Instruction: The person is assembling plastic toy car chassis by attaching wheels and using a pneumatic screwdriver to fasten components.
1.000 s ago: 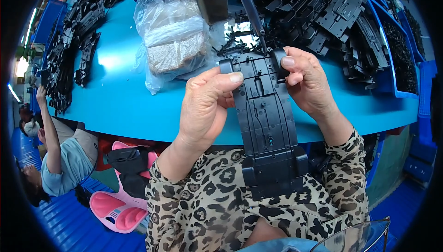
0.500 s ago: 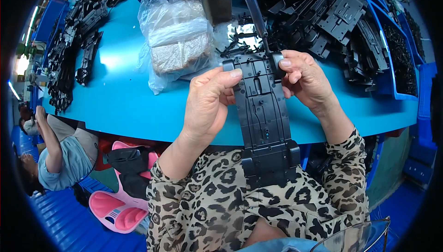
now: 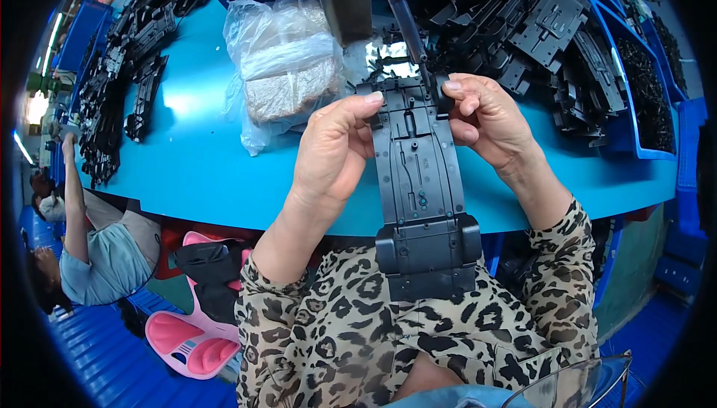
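Note:
Between my hands is a long black plastic chassis plate, with raised wheel-arch shapes at both ends. Its near end hangs over my lap. My left hand pinches the far left corner, thumb on top. At the far right corner, my right hand grips the raised edge between thumb and fingers. A slim tool with a clear tube reaches down from above, its tip at the chassis's far end between my hands. Whether the tip touches the plastic I cannot tell. Small black parts lie just beyond it.
A clear plastic bag with a wrapped block lies left of centre on the blue table. Black moulded parts pile up at right, beside a blue bin. More black parts line the left. Another person sits at left.
The chassis has tilted and shifted slightly left and away from me, its near end lifting a little. Both hands moved with it and kept their grip. The person at left raised an arm.

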Demonstrator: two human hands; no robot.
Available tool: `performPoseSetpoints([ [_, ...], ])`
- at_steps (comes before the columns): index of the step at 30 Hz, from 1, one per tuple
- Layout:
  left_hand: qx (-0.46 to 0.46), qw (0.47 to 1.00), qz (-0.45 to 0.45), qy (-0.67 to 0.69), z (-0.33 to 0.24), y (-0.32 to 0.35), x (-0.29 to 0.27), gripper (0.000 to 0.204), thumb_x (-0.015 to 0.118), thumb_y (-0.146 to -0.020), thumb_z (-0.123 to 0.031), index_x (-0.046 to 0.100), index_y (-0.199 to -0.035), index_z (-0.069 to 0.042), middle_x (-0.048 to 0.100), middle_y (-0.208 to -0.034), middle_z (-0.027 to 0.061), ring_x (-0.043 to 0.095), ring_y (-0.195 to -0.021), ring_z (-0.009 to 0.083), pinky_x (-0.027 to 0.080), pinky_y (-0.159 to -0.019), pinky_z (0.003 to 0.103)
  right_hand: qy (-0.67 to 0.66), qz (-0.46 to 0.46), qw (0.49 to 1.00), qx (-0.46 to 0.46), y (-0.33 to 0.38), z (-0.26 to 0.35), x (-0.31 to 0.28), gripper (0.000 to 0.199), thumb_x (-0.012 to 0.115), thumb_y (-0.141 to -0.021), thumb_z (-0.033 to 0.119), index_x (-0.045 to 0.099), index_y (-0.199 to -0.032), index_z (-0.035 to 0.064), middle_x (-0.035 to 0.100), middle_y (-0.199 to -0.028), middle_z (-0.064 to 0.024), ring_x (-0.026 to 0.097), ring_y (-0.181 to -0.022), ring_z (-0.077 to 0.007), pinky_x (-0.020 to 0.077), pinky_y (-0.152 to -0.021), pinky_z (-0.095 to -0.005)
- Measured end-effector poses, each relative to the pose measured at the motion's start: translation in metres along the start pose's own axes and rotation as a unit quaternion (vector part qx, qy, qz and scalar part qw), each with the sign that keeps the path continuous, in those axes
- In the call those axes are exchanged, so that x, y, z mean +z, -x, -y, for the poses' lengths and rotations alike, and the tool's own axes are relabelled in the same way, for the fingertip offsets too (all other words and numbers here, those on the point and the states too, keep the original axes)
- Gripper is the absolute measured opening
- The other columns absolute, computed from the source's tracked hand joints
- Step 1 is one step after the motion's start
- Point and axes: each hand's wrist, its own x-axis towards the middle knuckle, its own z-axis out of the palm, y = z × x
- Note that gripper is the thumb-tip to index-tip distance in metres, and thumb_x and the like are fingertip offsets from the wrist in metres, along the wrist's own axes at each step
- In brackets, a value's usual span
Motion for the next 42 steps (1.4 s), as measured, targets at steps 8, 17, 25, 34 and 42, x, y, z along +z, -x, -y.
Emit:
performPoseSetpoints([
  [8,-0.01,0.999,-0.045,-0.005,-0.002,-0.015,-0.004,0.007,0.056,-0.074,-0.011,0.055,-0.075,-0.004,0.054,-0.068,0.0011,0.05,-0.059,0.0072,0.044,-0.055,0.024,-0.013,0.0,1.0,-0.013,-0.013,-0.001,-0.006,0.008,0.055,-0.075,0.01,0.054,-0.069,0.0057,0.044,-0.051,0.0031,0.04,-0.037,-0.0083,0.0267,-0.035,-0.0182],
  [17,-0.002,0.999,-0.049,0.011,-0.004,-0.019,-0.001,0.006,0.055,-0.075,-0.01,0.055,-0.075,-0.004,0.054,-0.068,0.0008,0.05,-0.059,0.0078,0.044,-0.057,0.023,-0.013,0.002,1.0,-0.026,-0.014,0.001,-0.004,0.008,0.054,-0.075,0.01,0.054,-0.07,0.0047,0.044,-0.051,0.0023,0.04,-0.038,-0.0093,0.0263,-0.035,-0.0199],
  [25,-0.005,0.999,-0.031,0.031,-0.004,-0.018,-0.003,0.007,0.055,-0.075,-0.009,0.055,-0.078,-0.003,0.056,-0.071,0.0033,0.053,-0.063,0.0094,0.045,-0.06,0.024,-0.015,-0.004,0.999,-0.035,-0.013,0.001,0.0,0.008,0.055,-0.075,0.011,0.054,-0.069,0.005,0.043,-0.051,0.0028,0.041,-0.038,-0.0095,0.0265,-0.035,-0.0201],
  [34,-0.012,0.999,-0.027,0.028,-0.004,-0.019,-0.005,0.008,0.054,-0.075,-0.01,0.055,-0.078,-0.003,0.057,-0.072,0.0028,0.053,-0.063,0.0092,0.044,-0.059,0.023,-0.008,-0.018,0.999,-0.036,-0.013,0.001,0.0,0.007,0.055,-0.074,0.009,0.054,-0.068,0.0048,0.043,-0.051,0.0023,0.041,-0.039,-0.0098,0.0271,-0.036,-0.0201],
  [42,-0.003,0.999,-0.015,0.032,-0.005,-0.017,-0.003,0.01,0.053,-0.076,-0.011,0.056,-0.08,-0.002,0.058,-0.073,0.0037,0.053,-0.063,0.0097,0.045,-0.058,0.024,0.001,-0.021,0.999,-0.047,-0.011,0.001,0.001,0.014,0.057,-0.075,0.014,0.053,-0.063,0.0075,0.044,-0.05,0.0036,0.041,-0.038,-0.0091,0.0278,-0.036,-0.0195],
])
